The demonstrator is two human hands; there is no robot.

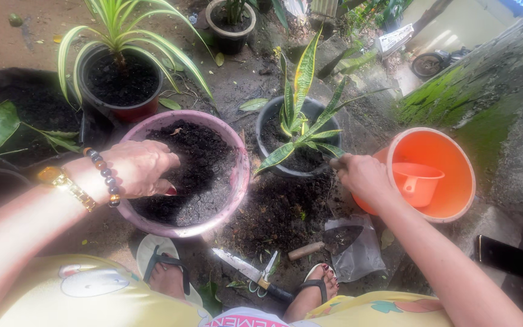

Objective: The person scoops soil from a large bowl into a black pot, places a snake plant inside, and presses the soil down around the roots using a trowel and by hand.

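Outdoor dirt ground, damp and littered w/ spilled soil, mossy concrete slope at right. Person squats over it, sandalled feet at bottom of view.

Left hand lies palm down in the pink pot, fingers pressed together and dug into the dark soil, fingertips toward pot centre. Beaded bracelet + gold watch on that wrist.

Right hand is closed in a fist around something thin at the rim of the grey pot; what it pinches is hidden, can't tell if stem or tool handle. Snake plant stands in that pot, leaves upright, long axis roughly vertical w/ one leaf drooping toward the pink pot.

Key relation: snake plant sits btwn the two hands, up and left of the right hand, up and right of the left. Right hand is nearer, touching or just beside the grey pot rim; left is apart from it, separated by the pink pot's wall.

Orange bucket w/ scoop inside is just right of right hand. Knife, scissors and trowel lie on ground near the feet. Phone at far right.
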